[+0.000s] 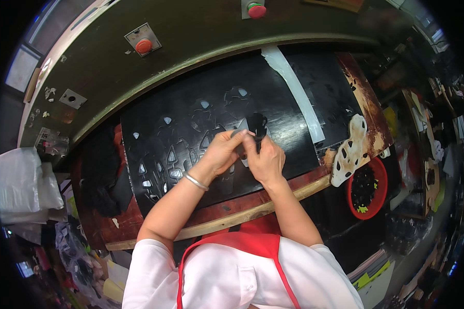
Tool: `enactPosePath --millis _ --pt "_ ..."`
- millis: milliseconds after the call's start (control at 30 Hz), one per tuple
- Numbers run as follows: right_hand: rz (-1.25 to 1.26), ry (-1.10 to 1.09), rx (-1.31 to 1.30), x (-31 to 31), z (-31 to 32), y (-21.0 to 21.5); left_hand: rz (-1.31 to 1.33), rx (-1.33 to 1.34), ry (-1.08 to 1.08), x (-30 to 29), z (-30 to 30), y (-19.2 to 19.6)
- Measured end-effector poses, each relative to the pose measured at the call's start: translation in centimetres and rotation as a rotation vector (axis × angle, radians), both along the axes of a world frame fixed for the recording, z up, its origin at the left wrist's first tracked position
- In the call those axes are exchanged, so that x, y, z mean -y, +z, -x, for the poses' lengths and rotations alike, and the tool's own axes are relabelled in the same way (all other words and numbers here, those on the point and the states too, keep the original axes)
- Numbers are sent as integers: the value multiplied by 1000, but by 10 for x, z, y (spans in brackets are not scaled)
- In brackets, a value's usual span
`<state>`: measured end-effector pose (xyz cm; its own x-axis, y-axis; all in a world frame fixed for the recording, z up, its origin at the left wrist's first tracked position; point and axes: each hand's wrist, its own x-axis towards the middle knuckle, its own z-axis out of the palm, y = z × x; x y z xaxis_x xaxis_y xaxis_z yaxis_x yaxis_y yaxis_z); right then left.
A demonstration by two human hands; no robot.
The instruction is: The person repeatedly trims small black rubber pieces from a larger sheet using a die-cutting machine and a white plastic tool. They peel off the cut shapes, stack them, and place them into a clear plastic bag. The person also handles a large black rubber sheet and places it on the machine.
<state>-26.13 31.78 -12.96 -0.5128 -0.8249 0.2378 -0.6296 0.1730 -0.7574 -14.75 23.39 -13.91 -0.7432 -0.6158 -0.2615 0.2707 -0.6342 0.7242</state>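
Two hands point(247, 152) pinching black cut piece point(256, 125), white plastic bags point(23, 185) left

A red bowl point(379, 198) of black scraps is sitting at the right; two red buttons point(144, 46) are showing above.

A factory die-cutting station, as we saw it.

We found a heavy olive-green press point(154, 67) with red push buttons point(144, 46), a black sheet point(201, 134) punched with rows of shaped holes on a worn cutting board point(376, 123), a red bowl point(367, 189) of black offcuts, and stacked material crowding both sides.
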Motion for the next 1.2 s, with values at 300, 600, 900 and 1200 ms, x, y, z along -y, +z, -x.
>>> enactPosePath --millis 300,600,900,1200 --pt "291 55 32 -22 33 -33 389 -40 831 141 -43 123" --pt "-441 322 792 -96 19 4 1390 494 516 122 -103 172" --pt "-55 290 2296 -105 -44 -54 1682 459 -96 -59 -84 0" --pt "-82 162 1405 -85 -52 -66 275 466 838 60 -63 65"
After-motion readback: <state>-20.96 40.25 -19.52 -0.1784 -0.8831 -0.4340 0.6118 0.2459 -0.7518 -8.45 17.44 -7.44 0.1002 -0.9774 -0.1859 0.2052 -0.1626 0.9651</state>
